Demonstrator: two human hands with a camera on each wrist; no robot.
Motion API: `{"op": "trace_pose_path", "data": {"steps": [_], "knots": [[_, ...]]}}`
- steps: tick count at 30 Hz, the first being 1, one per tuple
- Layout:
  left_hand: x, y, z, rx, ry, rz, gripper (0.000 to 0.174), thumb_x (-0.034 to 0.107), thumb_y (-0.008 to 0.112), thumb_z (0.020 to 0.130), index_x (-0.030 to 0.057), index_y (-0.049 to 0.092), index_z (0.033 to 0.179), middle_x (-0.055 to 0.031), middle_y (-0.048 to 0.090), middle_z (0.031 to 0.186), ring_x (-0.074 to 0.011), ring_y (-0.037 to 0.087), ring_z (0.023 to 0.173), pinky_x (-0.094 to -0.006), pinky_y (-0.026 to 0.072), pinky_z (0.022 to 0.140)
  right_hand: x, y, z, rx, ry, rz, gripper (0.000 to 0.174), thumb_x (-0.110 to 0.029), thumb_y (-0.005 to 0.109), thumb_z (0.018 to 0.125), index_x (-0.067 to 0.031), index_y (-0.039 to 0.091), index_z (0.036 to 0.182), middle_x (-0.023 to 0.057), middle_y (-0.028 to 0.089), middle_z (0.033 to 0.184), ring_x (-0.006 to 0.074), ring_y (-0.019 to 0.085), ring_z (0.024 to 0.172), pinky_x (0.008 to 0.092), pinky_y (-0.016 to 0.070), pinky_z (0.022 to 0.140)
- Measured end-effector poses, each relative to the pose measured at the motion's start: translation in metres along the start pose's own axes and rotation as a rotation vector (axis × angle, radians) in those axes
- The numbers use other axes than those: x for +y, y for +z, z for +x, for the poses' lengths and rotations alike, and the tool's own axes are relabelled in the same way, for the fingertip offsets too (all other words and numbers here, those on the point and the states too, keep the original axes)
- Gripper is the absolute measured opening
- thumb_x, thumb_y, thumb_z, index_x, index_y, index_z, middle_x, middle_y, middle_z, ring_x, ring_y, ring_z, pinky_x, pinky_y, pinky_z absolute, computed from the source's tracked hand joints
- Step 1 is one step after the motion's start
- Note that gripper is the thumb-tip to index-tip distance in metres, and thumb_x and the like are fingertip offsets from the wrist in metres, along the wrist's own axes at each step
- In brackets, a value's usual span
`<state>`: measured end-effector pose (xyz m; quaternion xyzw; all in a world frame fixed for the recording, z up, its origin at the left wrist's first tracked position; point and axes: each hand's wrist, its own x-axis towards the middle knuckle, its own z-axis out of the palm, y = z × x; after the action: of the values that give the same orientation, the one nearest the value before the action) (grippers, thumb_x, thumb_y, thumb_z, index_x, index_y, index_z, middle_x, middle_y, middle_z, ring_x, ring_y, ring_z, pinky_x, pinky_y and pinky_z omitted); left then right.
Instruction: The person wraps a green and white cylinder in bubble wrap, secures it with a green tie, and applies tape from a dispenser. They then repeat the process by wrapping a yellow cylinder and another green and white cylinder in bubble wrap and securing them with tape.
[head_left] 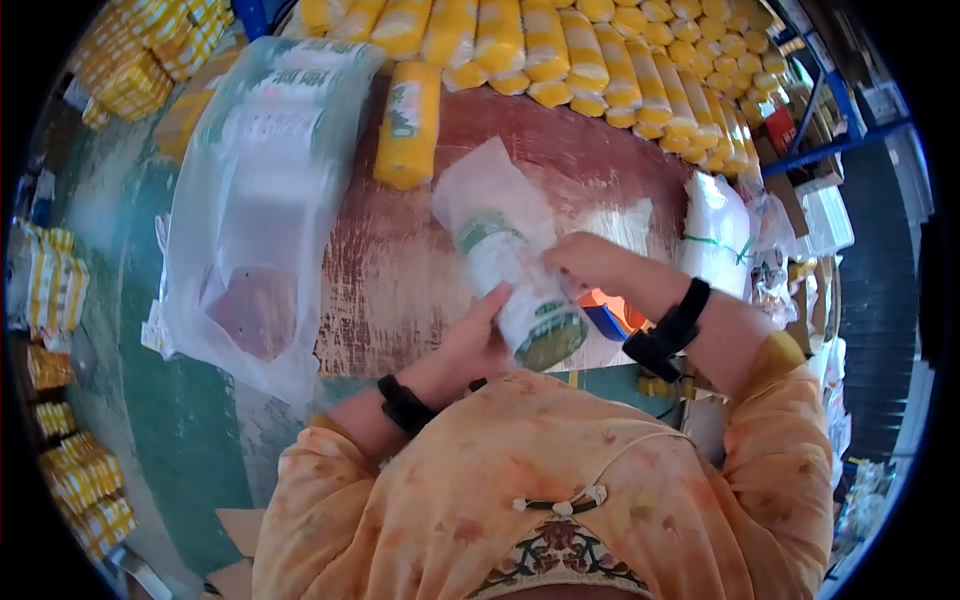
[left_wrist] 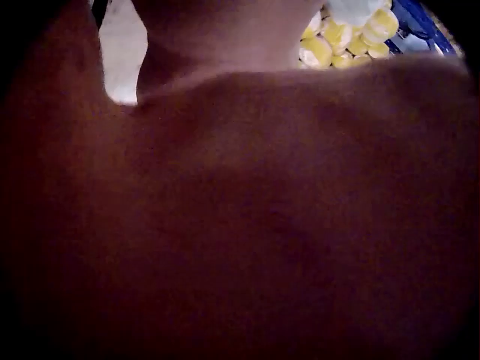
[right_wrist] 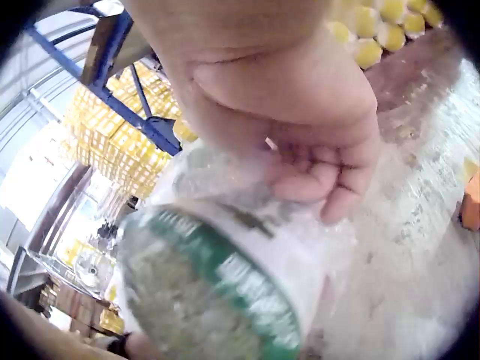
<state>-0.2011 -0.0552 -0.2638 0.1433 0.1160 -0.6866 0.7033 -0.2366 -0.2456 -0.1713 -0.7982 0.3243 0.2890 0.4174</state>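
Observation:
A long printed plastic bag point(head_left: 512, 275), white with green bands, lies at a slant over the table in front of the person. Its near end is round, with grey-green contents point(right_wrist: 187, 300) showing through in the right wrist view. The left hand point(head_left: 478, 345) holds the bag from its left side, thumb along the top and the other fingers hidden. The right hand point(head_left: 597, 262) grips the bag's plastic on the right side, and its curled fingers point(right_wrist: 307, 180) show in the right wrist view. Skin fills most of the left wrist view.
Worn reddish table point(head_left: 390, 290). A large clear plastic sack point(head_left: 270, 190) stands at left, beside a yellow pack point(head_left: 408, 125). Yellow packs point(head_left: 585, 65) are stacked along the back. An orange and blue object point(head_left: 615, 315) sits by the right forearm; a white bundle point(head_left: 715, 230) lies at right.

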Motion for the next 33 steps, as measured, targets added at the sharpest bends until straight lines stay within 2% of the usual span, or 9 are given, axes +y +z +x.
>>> {"op": "trace_pose_path", "data": {"steps": [4,6,9,11,15,18,21,31,33], "knots": [[0.006,0.048,-0.039,-0.464,-0.217,0.196,0.048,0.032,0.048,0.095,0.0082,0.035,0.135,-0.0091,0.046,0.134,-0.0269,0.047,0.12,-0.0417,0.0368,0.102,-0.032,-0.055,-0.018,0.193,-0.816,-0.536,0.021,-0.021,0.054,0.083,-0.0012,0.059,0.08,0.0052,0.055,0.073,0.0137,0.053,0.063,0.0318,0.043,0.053],[0.028,0.052,-0.056,-0.993,-0.211,0.738,0.044,0.025,0.05,0.094,0.0086,0.038,0.133,-0.007,0.047,0.133,-0.026,0.048,0.118,-0.0399,0.038,0.101,-0.072,-0.049,-0.055,0.126,-0.119,-0.039,0.019,-0.018,0.053,0.083,-0.0014,0.056,0.075,0.0034,0.051,0.064,0.0128,0.048,0.057,0.031,0.0406,0.05],[0.09,0.047,-0.061,-0.647,0.03,1.459,0.048,0.012,0.057,0.089,0.0081,0.038,0.133,-0.0086,0.048,0.132,-0.0273,0.05,0.117,-0.038,0.0392,0.099,-0.066,-0.048,-0.07,0.099,-0.334,-0.393,0.023,-0.015,0.054,0.083,-0.0022,0.048,0.065,0.0003,0.044,0.055,0.0119,0.042,0.052,0.0291,0.0373,0.048],[0.124,0.044,-0.06,-0.09,0.772,1.876,0.054,0.008,0.064,0.081,0.0058,0.042,0.13,-0.0121,0.045,0.134,-0.0299,0.044,0.122,-0.0389,0.0363,0.101,-0.068,-0.045,-0.079,0.078,-0.458,-0.477,0.028,-0.013,0.055,0.083,-0.0006,0.042,0.062,0.0033,0.039,0.052,0.0108,0.037,0.05,0.03,0.0329,0.046],[0.149,0.077,-0.039,-0.147,1.22,2.249,0.055,0.011,0.066,0.074,0.0086,0.047,0.126,-0.0118,0.038,0.138,-0.032,0.032,0.131,-0.0428,0.0255,0.107,-0.087,-0.048,-0.102,-0.033,-0.496,-0.495,0.026,-0.013,0.055,0.082,0.0008,0.042,0.064,0.0131,0.039,0.056,0.0223,0.04,0.05,0.0365,0.0328,0.048],[0.147,0.074,-0.025,-0.392,0.98,2.562,0.044,0.015,0.066,0.074,0.0095,0.053,0.116,-0.0113,0.047,0.127,-0.032,0.041,0.122,-0.0449,0.0249,0.106,-0.085,-0.039,-0.112,-0.104,-0.593,-0.642,0.026,-0.021,0.056,0.082,-0.0007,0.045,0.068,0.0189,0.048,0.064,0.0375,0.049,0.061,0.0424,0.0384,0.054],[0.137,0.048,-0.006,-0.548,0.219,2.587,0.022,0.019,0.065,0.074,0.0069,0.058,0.09,-0.0113,0.06,0.095,-0.0308,0.058,0.094,-0.0459,0.038,0.092,-0.074,-0.026,-0.118,-0.114,-0.602,-0.648,0.024,-0.021,0.056,0.083,-0.0022,0.046,0.07,0.0185,0.05,0.065,0.0384,0.052,0.063,0.044,0.0396,0.055],[0.107,0.012,-0.04,-0.365,0.512,2.499,0.006,0.016,0.055,0.077,0.0109,0.058,0.079,-0.0107,0.059,0.079,-0.0316,0.061,0.078,-0.0422,0.0491,0.063,0.032,-0.019,-0.057,0.03,-0.17,-1.005,0.022,-0.026,0.066,0.077,-0.0067,0.059,0.086,0.0134,0.061,0.078,0.0331,0.059,0.076,0.0419,0.047,0.068],[0.11,0.016,-0.02,-0.303,0.531,2.661,0.005,0.013,0.055,0.076,0.0112,0.059,0.079,-0.0107,0.059,0.079,-0.0314,0.061,0.079,-0.0418,0.0502,0.064,0.016,-0.008,-0.045,0.307,-0.544,-0.958,0.037,-0.026,0.07,0.073,-0.0054,0.057,0.1,0.0153,0.061,0.098,0.0334,0.057,0.092,0.0413,0.0452,0.08]]}}
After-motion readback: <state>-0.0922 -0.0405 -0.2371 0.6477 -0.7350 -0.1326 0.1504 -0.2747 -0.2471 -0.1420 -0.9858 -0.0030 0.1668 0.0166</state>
